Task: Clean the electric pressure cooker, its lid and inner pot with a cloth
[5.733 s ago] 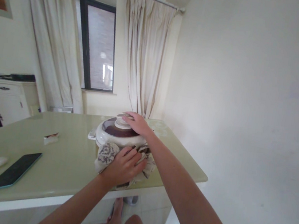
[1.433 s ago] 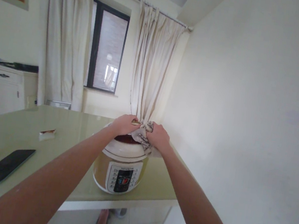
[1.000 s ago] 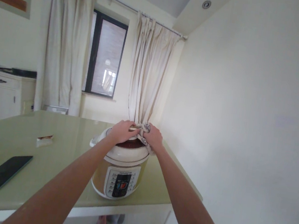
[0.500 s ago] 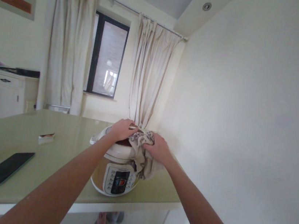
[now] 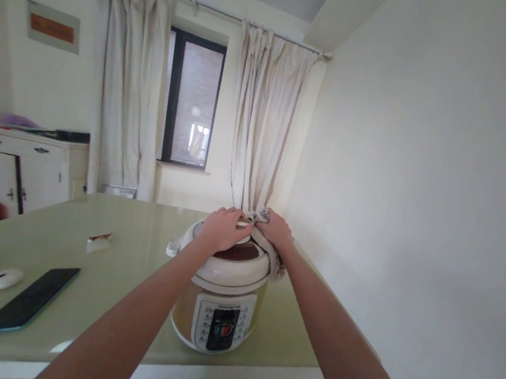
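In the head view, your left hand (image 5: 224, 230) curls over the knob on the round white-and-gold electric cooker (image 5: 230, 272), which stands near the pale-green tabletop's (image 5: 136, 224) front edge; your right fingers pinch the patterned beige cloth (image 5: 274, 259) against its lid. A hard sideways rub could twist the lid or nudge the cooker edgeward, and the draped cloth could snag. Your left fingertips, the knob's far side and the cooker's back are hidden.

The hands hide the lid's handle (image 5: 245, 221) partly.
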The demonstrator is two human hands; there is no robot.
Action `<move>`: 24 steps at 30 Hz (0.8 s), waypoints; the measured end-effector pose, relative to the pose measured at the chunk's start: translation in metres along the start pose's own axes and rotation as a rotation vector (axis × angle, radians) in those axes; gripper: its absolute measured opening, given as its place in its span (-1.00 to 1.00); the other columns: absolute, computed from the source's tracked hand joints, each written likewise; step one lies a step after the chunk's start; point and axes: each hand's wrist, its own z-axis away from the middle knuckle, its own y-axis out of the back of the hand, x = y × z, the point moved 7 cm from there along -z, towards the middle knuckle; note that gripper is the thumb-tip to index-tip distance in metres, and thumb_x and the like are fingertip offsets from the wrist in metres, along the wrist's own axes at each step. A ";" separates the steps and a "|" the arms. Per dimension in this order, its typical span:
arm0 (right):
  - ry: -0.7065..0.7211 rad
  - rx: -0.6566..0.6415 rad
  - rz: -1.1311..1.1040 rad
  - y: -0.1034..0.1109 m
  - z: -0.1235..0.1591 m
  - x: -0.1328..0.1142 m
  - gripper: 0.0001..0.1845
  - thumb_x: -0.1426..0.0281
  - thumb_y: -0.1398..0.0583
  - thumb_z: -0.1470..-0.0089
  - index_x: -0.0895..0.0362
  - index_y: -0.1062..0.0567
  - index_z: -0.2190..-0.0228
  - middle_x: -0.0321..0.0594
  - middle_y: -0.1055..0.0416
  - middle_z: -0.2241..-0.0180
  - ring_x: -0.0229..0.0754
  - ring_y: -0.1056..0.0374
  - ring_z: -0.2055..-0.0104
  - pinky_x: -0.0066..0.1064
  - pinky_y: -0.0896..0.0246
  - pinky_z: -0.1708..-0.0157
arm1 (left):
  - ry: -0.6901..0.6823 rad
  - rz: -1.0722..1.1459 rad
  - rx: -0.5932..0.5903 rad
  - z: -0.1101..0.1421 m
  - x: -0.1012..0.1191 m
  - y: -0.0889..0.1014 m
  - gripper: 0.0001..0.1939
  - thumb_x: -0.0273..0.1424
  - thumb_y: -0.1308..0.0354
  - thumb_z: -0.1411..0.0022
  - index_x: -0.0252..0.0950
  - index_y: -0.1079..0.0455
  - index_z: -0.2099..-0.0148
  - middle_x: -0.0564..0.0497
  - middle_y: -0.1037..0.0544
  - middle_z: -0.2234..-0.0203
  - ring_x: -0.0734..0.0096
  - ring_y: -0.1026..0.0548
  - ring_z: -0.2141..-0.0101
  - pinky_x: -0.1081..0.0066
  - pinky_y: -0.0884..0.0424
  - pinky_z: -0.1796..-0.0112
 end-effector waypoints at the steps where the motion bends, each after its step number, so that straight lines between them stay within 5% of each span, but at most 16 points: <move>1: -0.015 0.012 -0.032 0.002 0.005 0.004 -0.51 0.11 -0.25 -0.18 0.01 -0.50 -0.09 -0.08 -0.61 -0.01 0.10 -0.51 -0.05 -0.24 -0.32 0.07 | 0.006 -0.001 -0.002 0.000 0.000 0.000 -0.57 -0.03 -0.04 -0.43 -0.20 -0.54 -0.05 -0.13 -0.66 0.01 0.02 -0.57 0.00 0.17 -0.43 0.01; 5: 0.011 0.085 -0.150 0.019 0.041 0.011 -0.55 0.12 -0.29 -0.13 -0.01 -0.55 -0.03 -0.18 -0.64 0.08 0.08 -0.52 0.00 -0.26 -0.32 0.07 | 0.018 -0.014 0.000 0.000 -0.001 0.000 -0.57 -0.02 -0.05 -0.42 -0.20 -0.54 -0.02 -0.13 -0.67 0.04 0.01 -0.58 0.02 0.17 -0.44 0.05; 14: 0.358 0.099 -0.298 0.046 0.150 0.003 -0.44 0.33 -0.35 0.11 0.01 -0.55 -0.01 -0.17 -0.56 0.03 0.08 -0.45 -0.03 -0.17 -0.30 -0.11 | 0.006 0.015 -0.021 0.000 0.002 0.004 -0.57 -0.04 -0.02 -0.43 -0.18 -0.55 -0.06 -0.10 -0.65 0.00 0.08 -0.57 0.00 0.21 -0.42 -0.03; 19: 0.227 0.289 -0.438 0.023 0.144 0.026 -0.51 0.26 -0.25 -0.03 0.04 -0.48 -0.03 -0.09 -0.51 0.04 0.08 -0.43 -0.04 -0.13 -0.32 -0.11 | 0.002 0.026 -0.024 -0.001 -0.001 0.001 -0.55 -0.04 -0.02 -0.43 -0.19 -0.56 -0.06 -0.12 -0.65 -0.01 0.05 -0.57 -0.01 0.19 -0.42 -0.04; 24: -0.062 0.613 -0.615 -0.048 0.151 0.062 -0.37 0.18 -0.07 -0.23 0.14 -0.28 -0.26 0.13 -0.39 -0.18 0.10 -0.30 -0.28 -0.01 -0.19 -0.30 | 0.001 0.034 -0.003 -0.003 -0.004 -0.003 -0.56 -0.05 -0.03 -0.42 -0.20 -0.56 -0.05 -0.13 -0.66 0.00 0.02 -0.57 0.00 0.16 -0.44 -0.04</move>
